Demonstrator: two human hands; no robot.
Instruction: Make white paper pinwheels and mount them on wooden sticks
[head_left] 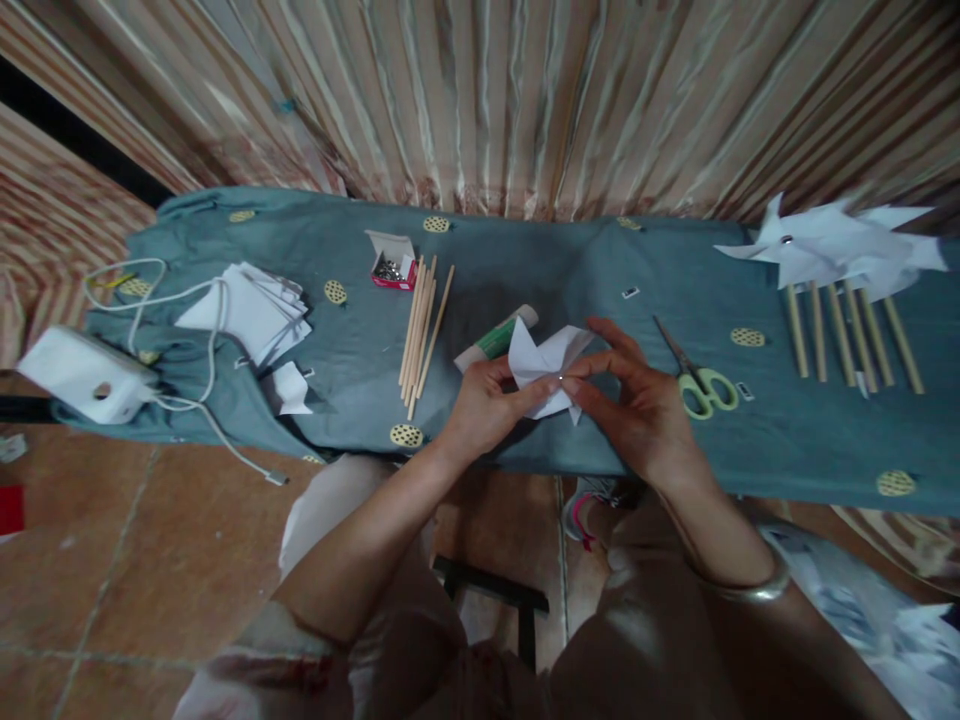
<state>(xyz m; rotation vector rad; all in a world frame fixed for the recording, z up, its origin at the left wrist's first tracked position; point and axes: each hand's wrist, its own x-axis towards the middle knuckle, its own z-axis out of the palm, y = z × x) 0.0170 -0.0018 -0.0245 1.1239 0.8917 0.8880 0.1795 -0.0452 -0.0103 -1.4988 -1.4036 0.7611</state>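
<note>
A white paper pinwheel with folded blades is held up between both hands over the front of the table. My left hand pinches its left side, thumb in front and fingers behind. My right hand is closed at the pinwheel's middle, thumb and index finger meeting there. By the thumb tips is a small shiny spot, too small to tell for sure what it is. Just behind my left hand lies a green and white glue stick, partly covered by the paper. To the right rest scissors with pale green handles.
Wooden sticks lie left of my hands, beside an opened red box of small metal tacks. Farther left are stacked paper sheets, a paper scrap and a white charger with cables. Several pinwheels on sticks lie at right.
</note>
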